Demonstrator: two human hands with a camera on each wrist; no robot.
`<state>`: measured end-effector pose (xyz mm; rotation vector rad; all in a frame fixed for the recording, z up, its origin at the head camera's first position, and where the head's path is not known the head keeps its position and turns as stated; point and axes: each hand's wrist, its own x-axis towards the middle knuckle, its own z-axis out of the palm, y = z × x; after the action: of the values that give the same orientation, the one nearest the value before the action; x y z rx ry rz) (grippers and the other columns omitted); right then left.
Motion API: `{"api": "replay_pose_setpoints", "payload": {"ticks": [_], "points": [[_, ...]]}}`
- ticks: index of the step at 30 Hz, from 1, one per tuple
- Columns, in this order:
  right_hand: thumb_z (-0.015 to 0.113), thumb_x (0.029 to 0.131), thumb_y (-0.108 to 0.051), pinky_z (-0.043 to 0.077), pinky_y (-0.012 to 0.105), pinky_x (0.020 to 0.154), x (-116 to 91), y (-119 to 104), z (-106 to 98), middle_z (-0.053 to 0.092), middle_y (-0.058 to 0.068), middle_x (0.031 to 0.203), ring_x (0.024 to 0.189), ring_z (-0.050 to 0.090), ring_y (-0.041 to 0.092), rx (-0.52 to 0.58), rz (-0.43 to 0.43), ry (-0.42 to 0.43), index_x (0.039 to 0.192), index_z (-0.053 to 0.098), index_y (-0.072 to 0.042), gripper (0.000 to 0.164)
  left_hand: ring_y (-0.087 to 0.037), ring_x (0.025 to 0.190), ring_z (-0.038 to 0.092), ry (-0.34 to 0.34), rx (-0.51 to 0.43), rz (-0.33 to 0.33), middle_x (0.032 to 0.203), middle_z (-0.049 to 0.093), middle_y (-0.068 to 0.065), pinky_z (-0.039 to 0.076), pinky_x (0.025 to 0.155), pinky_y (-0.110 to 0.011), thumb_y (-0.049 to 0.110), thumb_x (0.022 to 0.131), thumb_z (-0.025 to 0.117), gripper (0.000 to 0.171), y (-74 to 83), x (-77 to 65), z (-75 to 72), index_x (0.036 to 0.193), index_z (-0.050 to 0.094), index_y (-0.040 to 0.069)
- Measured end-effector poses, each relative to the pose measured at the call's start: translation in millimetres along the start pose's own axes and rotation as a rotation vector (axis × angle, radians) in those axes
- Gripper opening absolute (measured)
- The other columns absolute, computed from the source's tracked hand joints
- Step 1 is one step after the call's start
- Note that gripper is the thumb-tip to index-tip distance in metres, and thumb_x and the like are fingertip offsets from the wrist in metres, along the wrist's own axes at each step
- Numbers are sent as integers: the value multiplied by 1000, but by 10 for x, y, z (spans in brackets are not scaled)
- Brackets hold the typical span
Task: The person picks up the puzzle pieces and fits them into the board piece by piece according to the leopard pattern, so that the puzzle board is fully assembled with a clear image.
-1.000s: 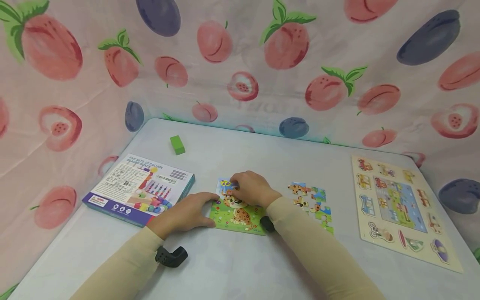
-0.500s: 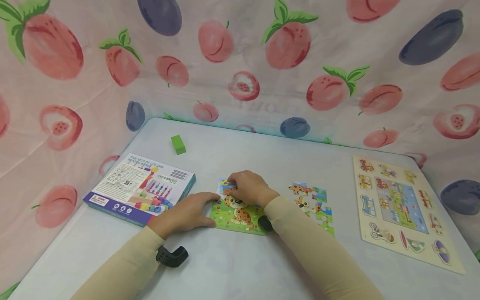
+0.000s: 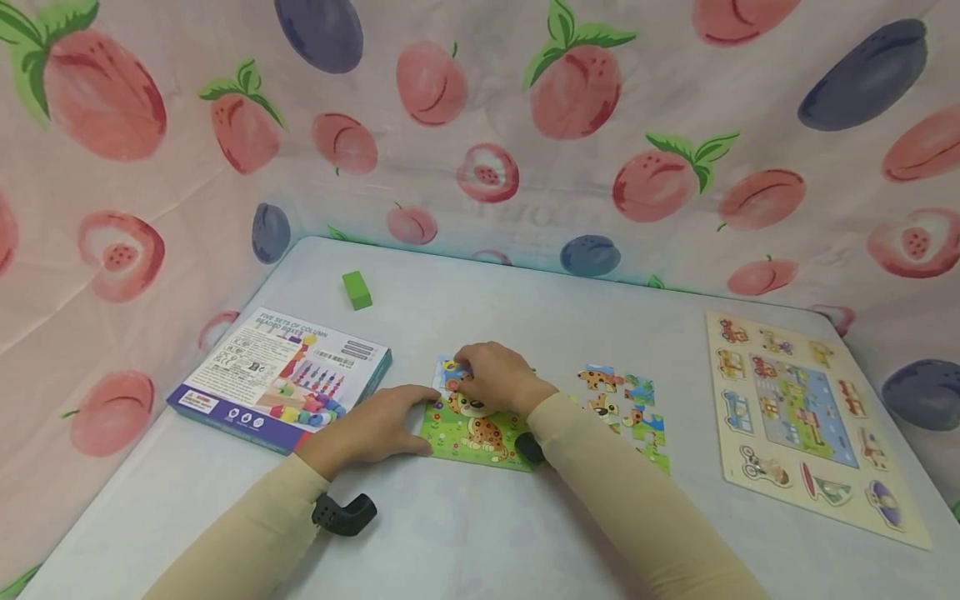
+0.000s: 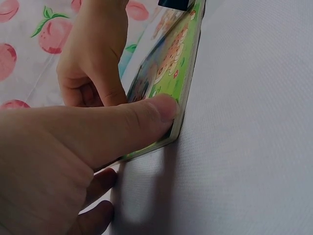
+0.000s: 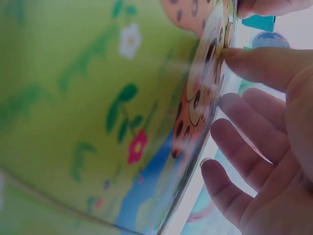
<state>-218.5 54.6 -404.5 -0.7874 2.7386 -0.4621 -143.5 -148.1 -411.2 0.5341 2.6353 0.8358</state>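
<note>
"FIVE SETS OF COLUMN…" reads one box [image 3: 273, 375]; spread left hand [image 3: 369, 427] and bent right hand [image 3: 502, 377] touch a puzzle [image 3: 476, 433]

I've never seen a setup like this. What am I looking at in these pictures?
No robot here: these are a person's bare hands at work. The wide picture is taken from the person's head, looking forward and down; the two close ones from the left and right wrists. On the pale table lies a puzzle board with a cartoon leopard. The left hand rests against its left edge; the right hand touches its upper part, but whether it grips anything, I can't tell. To the right lie loose puzzle pieces and a picture board; to the left, a toy box and a green block.
</note>
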Motion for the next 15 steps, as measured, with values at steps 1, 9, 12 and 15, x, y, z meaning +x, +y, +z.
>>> {"api": "replay_pose_setpoints", "payload": {"ticks": [1,9,12,15], "points": [[68,97,-33,50,39,100,-7,0,-5,67,7,123,116,60,22,4,1,-3,134,62,-6,46,-30,137,45,-1,-2,0,142,55,-9,37,113,-48,20,81,85,70,0,0,1,142,54,6],[67,96,-29,48,41,103,-84,24,-122,64,5,132,125,56,25,26,33,-17,137,60,-9,46,-31,137,44,-4,-9,8,142,55,-9,36,113,-48,20,82,84,69,-4,-1,1,142,53,6],[67,96,-29,46,44,105,-127,33,-187,62,5,134,128,53,27,3,28,-15,138,59,-11,46,-31,137,44,-5,-13,10,142,55,-9,37,113,-48,20,82,84,69,-6,-3,-4,142,53,6],[68,97,-30,45,46,106,-187,50,-258,60,7,137,130,52,29,4,15,1,139,59,-10,47,-31,137,44,-11,-19,9,142,55,-9,37,113,-49,21,82,84,69,-8,-4,-8,142,53,6]]}}
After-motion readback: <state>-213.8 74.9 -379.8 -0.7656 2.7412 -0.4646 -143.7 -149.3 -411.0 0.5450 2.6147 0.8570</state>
